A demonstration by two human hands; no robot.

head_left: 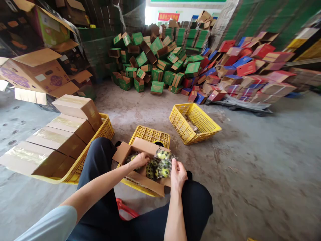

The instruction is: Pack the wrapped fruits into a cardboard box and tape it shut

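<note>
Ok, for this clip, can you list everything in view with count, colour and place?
open carton: one, brown, on an upturned crate between the knees
wrapped fruit: several, yellow-green in netting, inside the carton
yellow crates: three, floor ahead and left
sealed cartons: four, brown, taped, on the left crate
green boxes: large heap, centre back
red and blue boxes: large heap, right back
printed cartons: stacked, brown, far left
left hand: inside the carton
right hand: at the fruit wrapping
</note>
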